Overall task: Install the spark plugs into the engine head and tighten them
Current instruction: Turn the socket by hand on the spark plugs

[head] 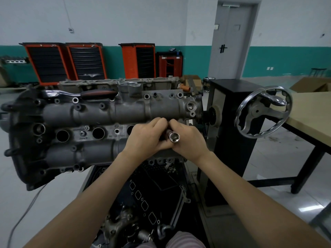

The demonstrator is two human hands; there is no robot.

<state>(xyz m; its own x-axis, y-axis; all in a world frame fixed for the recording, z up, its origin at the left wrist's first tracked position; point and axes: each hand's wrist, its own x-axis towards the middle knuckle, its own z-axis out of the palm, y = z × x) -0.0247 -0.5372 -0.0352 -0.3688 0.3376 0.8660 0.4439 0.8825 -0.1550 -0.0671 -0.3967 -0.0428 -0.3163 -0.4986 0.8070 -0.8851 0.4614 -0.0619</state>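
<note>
The grey engine head (100,111) sits on a stand in front of me, with open round spark plug wells (98,133) along its middle. Both hands meet over the right end of that row. My right hand (189,140) grips a chrome spark plug socket (174,137) whose open hex end points toward me. My left hand (145,136) curls against the socket's far end, fingers pinching there; what it holds is hidden. A ratchet (86,93) with a dark handle lies on the head's far side.
The stand's black column (231,122) and chrome handwheel (261,111) are to the right. A wooden table (311,119) stands further right. Below the head a tray (152,194) holds gaskets and engine parts. Orange tool carts (64,63) line the back wall.
</note>
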